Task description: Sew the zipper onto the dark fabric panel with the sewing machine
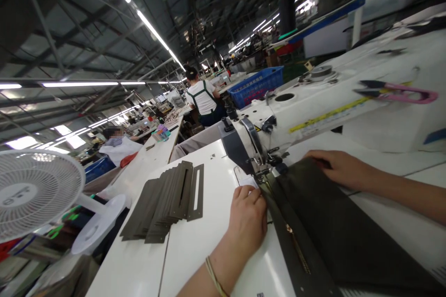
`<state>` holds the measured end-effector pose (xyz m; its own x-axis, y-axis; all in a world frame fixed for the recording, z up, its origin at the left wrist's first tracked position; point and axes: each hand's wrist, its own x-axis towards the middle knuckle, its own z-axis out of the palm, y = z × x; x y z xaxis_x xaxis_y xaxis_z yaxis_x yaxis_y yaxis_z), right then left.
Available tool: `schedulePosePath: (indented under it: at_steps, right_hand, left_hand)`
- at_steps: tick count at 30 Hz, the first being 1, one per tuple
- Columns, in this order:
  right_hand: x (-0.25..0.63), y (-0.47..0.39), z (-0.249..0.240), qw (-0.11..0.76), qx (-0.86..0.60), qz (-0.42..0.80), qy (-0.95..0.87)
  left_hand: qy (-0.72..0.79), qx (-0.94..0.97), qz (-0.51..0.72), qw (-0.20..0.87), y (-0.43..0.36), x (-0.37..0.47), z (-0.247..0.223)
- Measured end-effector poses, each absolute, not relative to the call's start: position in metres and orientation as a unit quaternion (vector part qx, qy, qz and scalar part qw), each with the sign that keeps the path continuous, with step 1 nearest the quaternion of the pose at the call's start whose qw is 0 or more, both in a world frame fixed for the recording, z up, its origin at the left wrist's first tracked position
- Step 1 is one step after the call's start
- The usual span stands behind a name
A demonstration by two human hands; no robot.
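Observation:
A sewing machine [251, 139] stands over dark olive fabric [334, 222], whose upper end lies at the needle area. A zipper with a gold pull [290, 229] runs along the fabric's left part. My left hand [248, 213] is closed on the fabric's left edge, just in front of the presser foot. My right hand [334, 167] grips the fabric's top right edge, fingers curled and partly hidden behind it. Left of my left hand, a fanned stack of dark slotted pieces [163, 204] lies on the white table [209, 241].
Pink-handled snips [404, 93] rest on the machine arm beside a yellow tape measure. A white fan [31, 195] is at the left. Beyond the machine are a blue basket [256, 86] and a person in a white shirt [202, 97]; another person sits farther left.

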<state>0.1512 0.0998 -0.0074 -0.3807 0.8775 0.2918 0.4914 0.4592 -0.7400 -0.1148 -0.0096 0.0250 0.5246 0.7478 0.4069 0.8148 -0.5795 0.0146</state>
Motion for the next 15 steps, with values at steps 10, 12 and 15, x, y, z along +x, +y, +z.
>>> schedulePosePath:
  at_steps: [10, 12, 15]
  right_hand:
    - [0.145, 0.102, 0.001, 0.383, -0.433, 0.446, -0.683]
    - [0.145, 0.102, 0.006, 0.38, -0.44, 0.462, -0.669]
    - [0.144, 0.102, 0.008, 0.385, -0.45, 0.47, -0.654]
  left_hand:
    - [-0.363, -0.913, -0.089, 0.164, 0.007, -0.127, 0.027]
    - [-0.333, -0.917, -0.055, 0.21, 0.013, -0.128, 0.029]
    - [-0.283, -0.925, -0.021, 0.253, 0.018, -0.128, 0.03]
